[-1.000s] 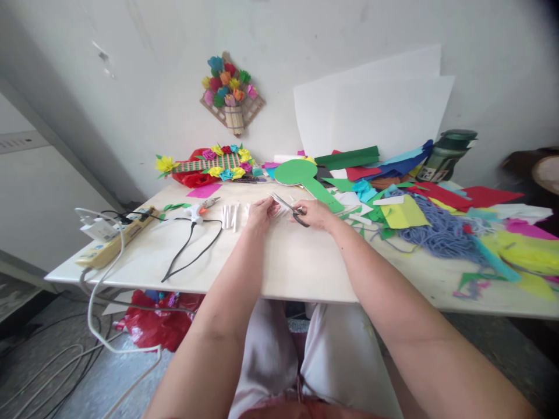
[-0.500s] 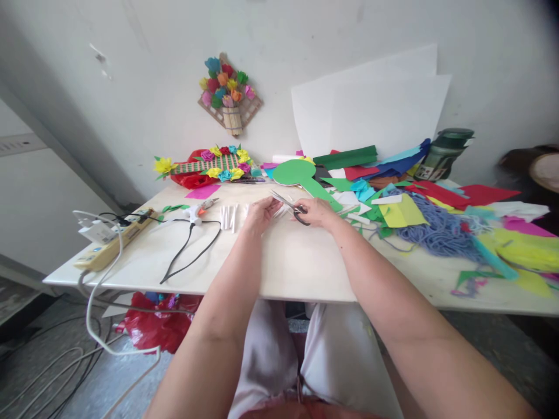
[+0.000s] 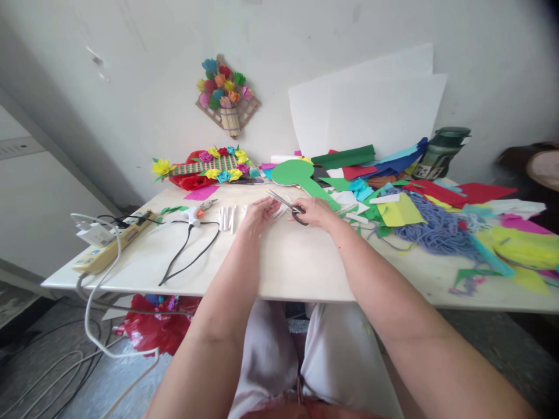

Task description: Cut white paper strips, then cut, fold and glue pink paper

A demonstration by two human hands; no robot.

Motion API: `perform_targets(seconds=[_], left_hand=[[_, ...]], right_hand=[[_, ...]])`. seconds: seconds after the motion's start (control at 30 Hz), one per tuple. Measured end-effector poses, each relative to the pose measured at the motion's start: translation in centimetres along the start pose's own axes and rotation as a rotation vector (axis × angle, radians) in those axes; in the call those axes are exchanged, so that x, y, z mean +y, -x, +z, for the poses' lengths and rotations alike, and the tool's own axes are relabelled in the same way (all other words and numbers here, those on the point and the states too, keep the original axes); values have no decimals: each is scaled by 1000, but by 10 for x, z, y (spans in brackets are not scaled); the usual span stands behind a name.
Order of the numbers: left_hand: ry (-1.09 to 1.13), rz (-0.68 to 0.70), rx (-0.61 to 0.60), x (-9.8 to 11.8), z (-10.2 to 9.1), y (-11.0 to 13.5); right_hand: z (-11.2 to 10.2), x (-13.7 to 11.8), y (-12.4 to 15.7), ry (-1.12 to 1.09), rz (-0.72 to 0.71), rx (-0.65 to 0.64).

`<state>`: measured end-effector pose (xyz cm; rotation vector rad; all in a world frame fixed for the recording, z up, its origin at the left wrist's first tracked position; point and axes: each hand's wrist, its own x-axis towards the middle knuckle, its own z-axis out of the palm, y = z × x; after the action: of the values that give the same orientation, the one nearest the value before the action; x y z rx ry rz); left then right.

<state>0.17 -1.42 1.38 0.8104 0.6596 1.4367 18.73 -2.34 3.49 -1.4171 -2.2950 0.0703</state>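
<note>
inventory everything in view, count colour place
Table: 1, off-white, centre
Scissors: 1, silver and black, right hand
Rolls: several, white, beside left hand
Glue gun: 1, white-orange, table left
Power strip: 1, yellowish, table's left end
Cables: several, white, black, grey, left
Flower-trimmed craft: 1, multicoloured, table's back left
Flowers: 1 bunch, multicoloured, wall
Sheets: at least 2, white, against wall
Cut-out: 1, green, table's back middle
Paper: many pieces, mixed colours, mostly right
Yarn: 1 tangle, blue-grey, right
Bottle: 1, dark green, back right
Unclear object: 1, brown, right edge
Bag: 1, red, under table, left
Trousers: 1 pair, pale, below table's edge
Left hand: 1, bare, beside rolls
Right hand: 1, bare, holding scissors
</note>
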Motion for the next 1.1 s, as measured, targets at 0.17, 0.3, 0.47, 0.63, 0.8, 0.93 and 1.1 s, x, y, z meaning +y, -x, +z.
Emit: perform_targets(seconds=[0.17, 0.3, 0.47, 0.63, 0.8, 0.93, 1.1], left_hand=[[-24, 9, -4, 0, 0, -1], [-8, -2, -18, -2, -1, -1], [-8, -12, -11, -3, 1, 0], [-15, -37, 1, -4, 3, 1], [-12, -70, 34, -4, 5, 3], [-14, -48, 53, -3, 7, 4], [-32, -37, 67, -2, 6, 4]], right_hand=[[0, 0, 1, -2, -12, -2], [-1, -3, 2, -8, -10, 2], [-2, -3, 2, 12, 8, -16], [-4, -2, 2, 59, -9, -38], [-7, -8, 4, 139, -44, -59], [-8, -13, 4, 186, -61, -74], [-9, -15, 3, 214, -77, -80]])
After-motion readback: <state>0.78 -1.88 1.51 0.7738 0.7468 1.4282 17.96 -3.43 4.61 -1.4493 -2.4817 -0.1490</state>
